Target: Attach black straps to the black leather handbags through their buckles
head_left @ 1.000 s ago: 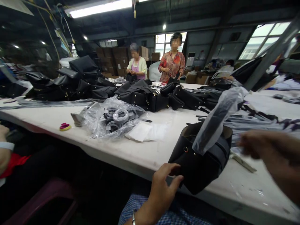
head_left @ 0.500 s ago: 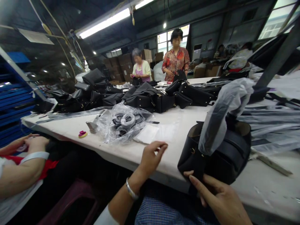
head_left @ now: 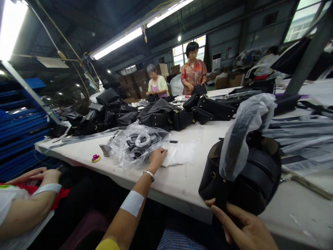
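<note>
My left hand (head_left: 156,156) reaches out over the white table (head_left: 179,180) and rests on the white sheets (head_left: 182,153), right beside a clear plastic bag of grey straps (head_left: 139,143); its fingers are curled down on the edge of the sheets. My right hand (head_left: 240,227) cups the lower front of a black handbag (head_left: 244,177) standing at the table's near edge, fingers wrapped under it. A clear plastic sleeve (head_left: 246,135) sticks up out of the bag's mouth.
A pile of black bags (head_left: 156,114) covers the far side of the table. A pink tape roll (head_left: 96,158) lies at the left. Another person's arms (head_left: 31,194) sit at my left. Two people (head_left: 194,71) stand at the far end. Blue racks (head_left: 18,135) are at the left.
My left hand has left the handbag and stretched forward to the white sheets by the plastic bag. My right hand came in and took the handbag's base. The view swung left.
</note>
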Motion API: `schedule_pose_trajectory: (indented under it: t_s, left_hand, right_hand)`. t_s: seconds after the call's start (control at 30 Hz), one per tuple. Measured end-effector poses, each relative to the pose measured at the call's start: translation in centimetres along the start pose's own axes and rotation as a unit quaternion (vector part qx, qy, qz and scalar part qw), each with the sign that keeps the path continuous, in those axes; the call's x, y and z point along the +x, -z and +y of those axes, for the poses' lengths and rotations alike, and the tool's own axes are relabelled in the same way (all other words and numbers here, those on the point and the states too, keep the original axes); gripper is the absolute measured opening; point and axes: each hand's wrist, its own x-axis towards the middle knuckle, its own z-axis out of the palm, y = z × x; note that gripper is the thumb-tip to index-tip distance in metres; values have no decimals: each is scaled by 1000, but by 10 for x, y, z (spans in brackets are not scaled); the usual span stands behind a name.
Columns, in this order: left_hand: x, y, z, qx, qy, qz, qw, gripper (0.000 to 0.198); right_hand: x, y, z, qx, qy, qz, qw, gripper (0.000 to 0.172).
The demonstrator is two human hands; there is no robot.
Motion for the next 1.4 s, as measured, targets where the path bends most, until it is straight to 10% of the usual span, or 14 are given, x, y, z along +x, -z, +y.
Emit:
schedule_pose_trajectory:
  t_s: [0.23, 0.47, 0.57, 0.83, 1.17, 1.4]
  left_hand:
    - [-46, 27, 16, -119, -74, 18, 990, 25]
    - [-160, 17, 45, -335, -66, -251, 906, 30]
    - [-189, 10, 53, -382, -59, -282, 878, 25]
    - [-201, -3, 69, -492, -31, -159, 856, 18]
    - [-214, -3, 35, -485, 32, -169, 857, 25]
    - [-228, -1, 25, -479, 49, -185, 857, 19]
  right_hand:
    - [2, 4, -4, -8, -5, -34, 999, 57]
    - [1, 5, -16, 33, -11, -62, 997, 52]
    - [0, 4, -20, 11, 9, -65, 998, 48]
    - [-1, 5, -20, -18, 14, -70, 997, 46]
    - [-5, 13, -25, 21, 29, -87, 996, 50]
    - [-7, -2, -22, 154, 27, 28, 987, 47]
